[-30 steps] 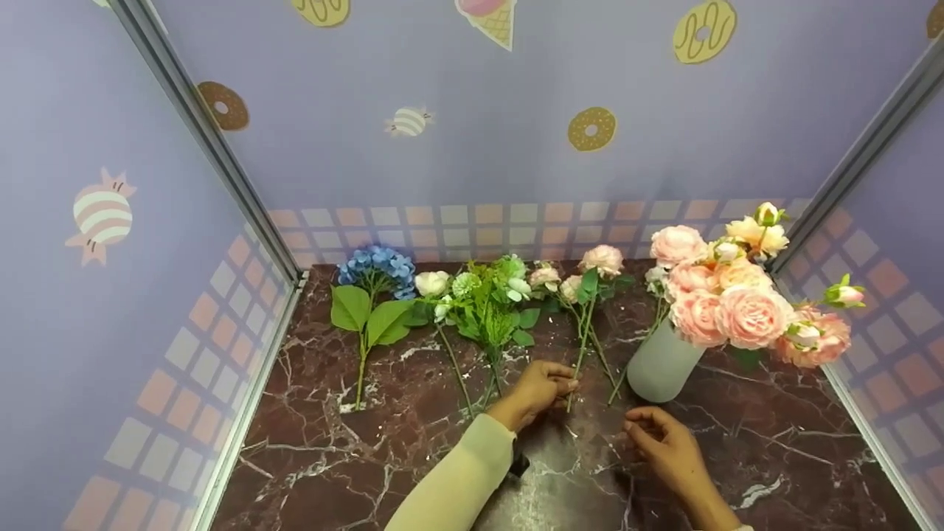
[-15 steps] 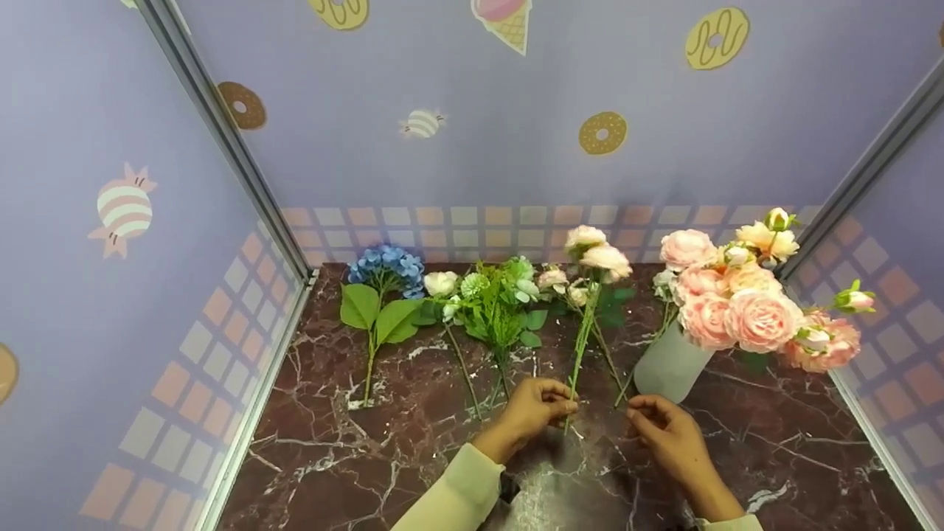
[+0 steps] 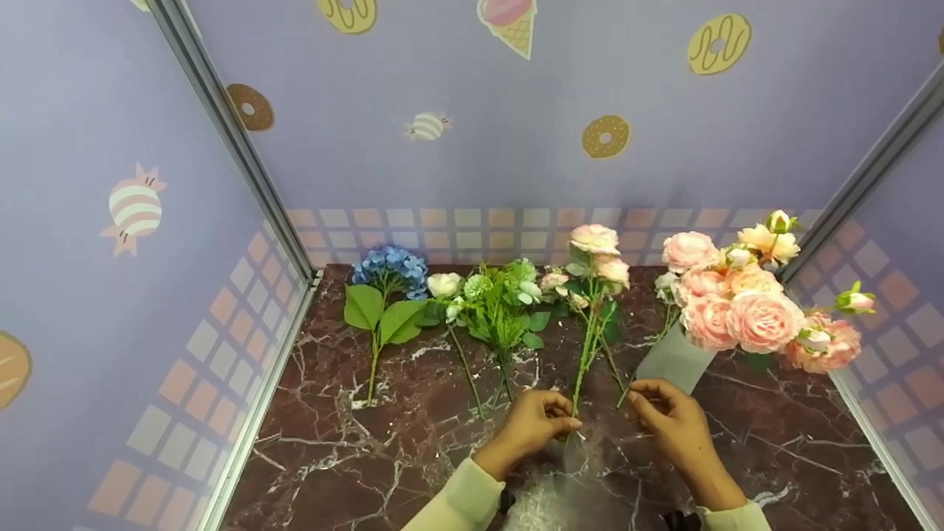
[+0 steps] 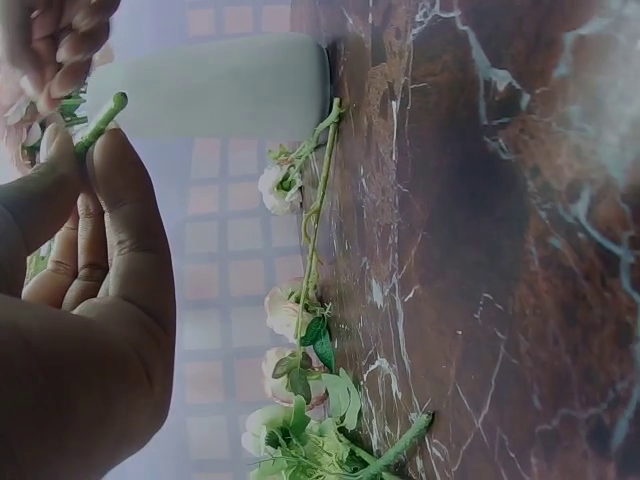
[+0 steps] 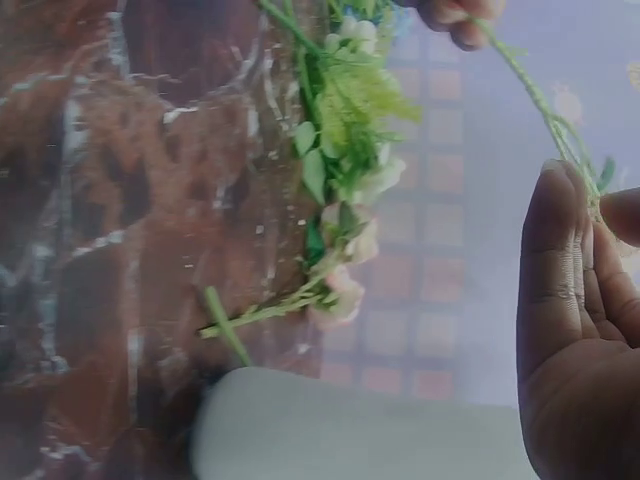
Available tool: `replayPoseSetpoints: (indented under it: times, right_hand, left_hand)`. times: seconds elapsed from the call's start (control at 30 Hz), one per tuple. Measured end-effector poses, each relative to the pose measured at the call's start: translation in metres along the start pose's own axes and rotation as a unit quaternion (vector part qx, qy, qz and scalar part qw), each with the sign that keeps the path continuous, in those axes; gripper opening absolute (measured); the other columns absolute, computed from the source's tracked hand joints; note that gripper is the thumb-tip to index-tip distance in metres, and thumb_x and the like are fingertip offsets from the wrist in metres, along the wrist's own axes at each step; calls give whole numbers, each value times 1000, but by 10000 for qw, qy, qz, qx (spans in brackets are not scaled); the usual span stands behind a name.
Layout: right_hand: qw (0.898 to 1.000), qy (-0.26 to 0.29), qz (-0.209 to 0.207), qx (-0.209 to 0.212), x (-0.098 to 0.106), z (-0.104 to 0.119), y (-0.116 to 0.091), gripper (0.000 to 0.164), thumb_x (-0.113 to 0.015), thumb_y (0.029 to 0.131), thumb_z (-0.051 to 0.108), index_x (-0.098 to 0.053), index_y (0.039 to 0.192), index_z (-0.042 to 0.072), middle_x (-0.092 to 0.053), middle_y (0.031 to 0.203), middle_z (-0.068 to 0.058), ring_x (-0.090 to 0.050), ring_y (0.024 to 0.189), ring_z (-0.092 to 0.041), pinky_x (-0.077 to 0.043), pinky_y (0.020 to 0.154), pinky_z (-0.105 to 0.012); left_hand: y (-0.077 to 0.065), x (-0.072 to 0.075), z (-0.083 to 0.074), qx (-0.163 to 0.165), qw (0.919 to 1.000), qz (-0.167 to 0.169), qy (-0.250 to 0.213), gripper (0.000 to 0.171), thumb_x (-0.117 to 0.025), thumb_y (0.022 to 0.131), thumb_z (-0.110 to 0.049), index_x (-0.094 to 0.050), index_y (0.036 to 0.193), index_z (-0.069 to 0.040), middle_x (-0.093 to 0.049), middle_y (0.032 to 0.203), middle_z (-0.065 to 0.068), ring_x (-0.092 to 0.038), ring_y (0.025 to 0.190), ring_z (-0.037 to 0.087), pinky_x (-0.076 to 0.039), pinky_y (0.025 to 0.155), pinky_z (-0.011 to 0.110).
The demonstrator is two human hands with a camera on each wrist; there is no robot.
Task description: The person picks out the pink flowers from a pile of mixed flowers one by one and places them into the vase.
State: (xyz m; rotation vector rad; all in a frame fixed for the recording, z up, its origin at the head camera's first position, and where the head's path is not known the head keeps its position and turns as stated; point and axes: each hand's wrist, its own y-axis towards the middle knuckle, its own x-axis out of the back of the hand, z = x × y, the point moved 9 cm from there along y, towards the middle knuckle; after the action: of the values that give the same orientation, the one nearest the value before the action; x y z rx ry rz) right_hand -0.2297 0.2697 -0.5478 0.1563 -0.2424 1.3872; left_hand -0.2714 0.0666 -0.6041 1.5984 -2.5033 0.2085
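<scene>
My left hand [image 3: 532,424] pinches the green lower stem of a pink rose spray [image 3: 596,243] between thumb and forefinger. The left wrist view shows the cut stem end [image 4: 105,120] sticking out past the fingertips. The spray stands raised and nearly upright, its blooms towards the back wall. To the right, my right hand [image 3: 675,424] has loosely bent fingers and holds nothing; in the head view its fingertips are apart from the raised stem. Just behind that hand is a white vase [image 3: 675,358] full of pink roses [image 3: 763,321], its base partly hidden.
On the marbled table [image 3: 332,472] lie a blue hydrangea [image 3: 389,269], a white flower [image 3: 445,285] and a green bunch [image 3: 498,306]. Smaller pale pink roses [image 4: 290,312] lie behind the raised spray, their stems ending near the vase. Patterned walls enclose three sides.
My left hand has drawn towards me with the rose spray, whose blooms have risen off the table and turned. The right hand has moved slightly forward, closer to the vase. The head view has shifted a little.
</scene>
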Motion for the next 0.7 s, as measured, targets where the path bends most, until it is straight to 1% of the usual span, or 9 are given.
replayPoseSetpoints:
  times: [0.07, 0.17, 0.2, 0.27, 0.4, 0.53, 0.63, 0.67, 0.7]
  right_hand:
    - [10000, 4, -9, 98, 0, 15, -2, 18, -68, 98, 6, -69, 112, -4, -71, 73, 2, -68, 63, -9, -59, 58, -25]
    - [9993, -72, 29, 359, -1, 36, -5, 18, -66, 98, 5, -68, 112, -6, -71, 72, 2, -67, 62, -9, -58, 55, -26]
    - [9991, -101, 24, 416, -1, 39, -4, 18, -67, 98, 6, -68, 113, -5, -71, 72, 3, -67, 62, -8, -58, 55, -26]
    - [9988, -102, -2, 469, 0, 40, -1, 20, -68, 99, 9, -69, 114, -4, -70, 72, 4, -67, 61, -8, -57, 53, -26]
    - [9986, -84, -51, 517, 1, 35, 10, 24, -70, 99, 18, -69, 117, 2, -71, 74, 6, -65, 58, -11, -54, 47, -28]
    - [9973, -75, -42, 729, 2, 42, 15, 29, -70, 98, 25, -70, 118, 4, -72, 78, 5, -67, 59, -13, -55, 45, -32]
    - [9965, -86, 5, 827, 2, 49, 17, 32, -70, 98, 28, -70, 121, 5, -73, 81, 4, -67, 59, -14, -54, 44, -32]
    - [9960, -135, 39, 885, 1, 57, 15, 32, -70, 99, 26, -70, 122, 4, -73, 81, 4, -66, 59, -13, -54, 44, -32]
    - [9956, -177, 47, 919, 1, 59, 15, 31, -69, 99, 25, -70, 122, 4, -73, 82, 3, -66, 58, -13, -53, 44, -32]
  left_hand:
    - [-2, -1, 1, 1, 10000, 22, 82, 13, -83, 84, -11, -73, 88, -4, -75, 79, 4, -66, 61, 4, -60, 59, 22]
    - [-4, -1, 1, -48, 9998, 32, 183, 13, -84, 83, -14, -74, 87, -7, -75, 79, 1, -66, 62, 4, -60, 60, 22]
    - [-5, -1, 1, -70, 9996, 27, 256, 14, -85, 83, -15, -74, 87, -7, -75, 78, 1, -66, 62, 3, -60, 60, 22]
    - [-6, 0, 0, -128, 9991, -11, 408, 16, -86, 82, -18, -75, 87, -8, -75, 78, -1, -66, 62, 2, -59, 59, 21]
    - [-7, 0, -3, -222, 9966, -116, 789, 18, -88, 81, -23, -76, 86, -10, -75, 77, -3, -63, 61, -2, -57, 59, 18]
    - [-10, -2, -4, -193, 9941, -133, 1055, 19, -89, 79, -24, -76, 85, -12, -76, 77, -4, -61, 61, -5, -55, 60, 15]
    - [-13, -6, -5, -168, 9948, -20, 1007, 19, -89, 79, -22, -76, 85, -11, -76, 78, -4, -62, 61, -6, -56, 60, 15]
    - [-14, -7, -6, -184, 9949, 29, 992, 18, -89, 79, -21, -76, 85, -10, -77, 78, -3, -62, 61, -6, -56, 60, 15]
    - [-15, -9, -6, -187, 9949, 72, 987, 17, -88, 80, -21, -76, 85, -10, -77, 78, -3, -62, 61, -6, -56, 60, 15]
